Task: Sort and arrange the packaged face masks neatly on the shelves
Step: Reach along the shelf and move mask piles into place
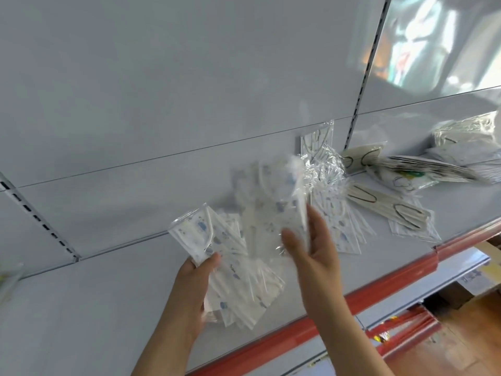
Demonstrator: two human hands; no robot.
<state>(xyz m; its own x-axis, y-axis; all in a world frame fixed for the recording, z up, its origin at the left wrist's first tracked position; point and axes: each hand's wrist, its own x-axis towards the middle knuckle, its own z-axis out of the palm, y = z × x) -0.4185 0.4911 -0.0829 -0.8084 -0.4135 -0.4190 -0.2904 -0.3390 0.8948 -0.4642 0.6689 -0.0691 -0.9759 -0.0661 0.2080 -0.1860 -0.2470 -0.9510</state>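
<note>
A fanned stack of packaged face masks (230,270), white with small blue prints and sealed in clear film, sits in the left hand (189,291) above the grey shelf (81,308). That hand's fingers are curled under the stack and its thumb is clamped on top, near the lower left corner of the packs. The right hand (311,256) holds a single blue-print pack (284,199) raised upright just beside the stack; its thumb presses the front of the film and the fingers lie behind it, though motion blur makes the exact grip hard to read.

Behind the raised pack, more blue-print packs (341,221) lie spread on the shelf. To their right lie cream packs with dark ear loops (390,207), overlapping one another. One clear pack (317,139) leans upright against the shelf's back panel (162,77), near the slotted upright (363,74). Farther right, a slanted pile of flat packs (423,166) rests on the shelf, with another heap of wrapped masks (466,137) beyond it at the frame's edge.

The shelf's front edge carries a red strip (352,297).
</note>
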